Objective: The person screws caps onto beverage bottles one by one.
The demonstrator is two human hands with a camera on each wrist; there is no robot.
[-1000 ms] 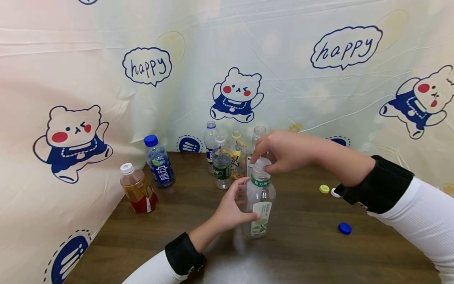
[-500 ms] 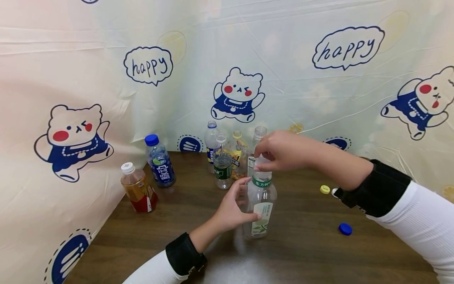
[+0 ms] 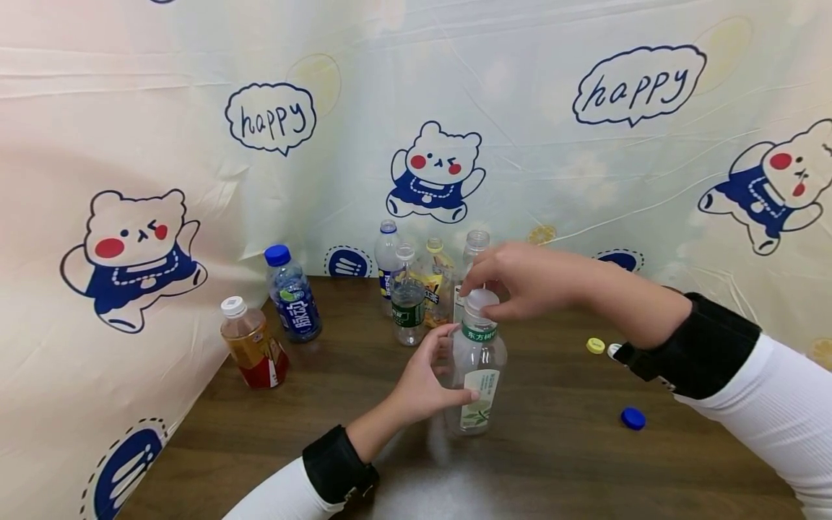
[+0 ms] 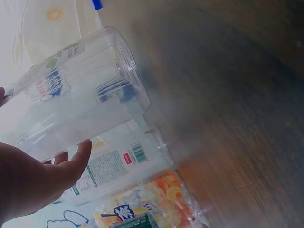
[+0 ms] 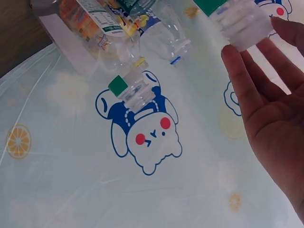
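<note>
A large clear plastic bottle [image 3: 479, 397] with a green neck band and a pale leaf label stands upright on the wooden table. Around its side curls my left hand [image 3: 422, 386], thumb across the label. At the top, my right hand [image 3: 529, 282] pinches the whitish cap [image 3: 481, 300] between thumb and fingers. The left wrist view has the bottle's base [image 4: 126, 71] above the fingers of my left hand [image 4: 42, 178]. In the right wrist view, fingertips of my right hand [image 5: 270, 104] lie right at the translucent cap [image 5: 247, 28].
Behind stand several uncapped bottles, including a green-labelled one [image 3: 408, 314] and a tall clear one [image 3: 477, 245]. On the left are a white-capped red-gold bottle [image 3: 255, 350] and a blue-capped bottle [image 3: 294, 303]. Loose yellow [image 3: 595, 346], white [image 3: 613, 351] and blue [image 3: 633, 418] caps lie right.
My right hand's fingers turned over the cap, covering more of it half a second ago, then shifted back so the cap shows again. My left hand and the bottle stayed put.
</note>
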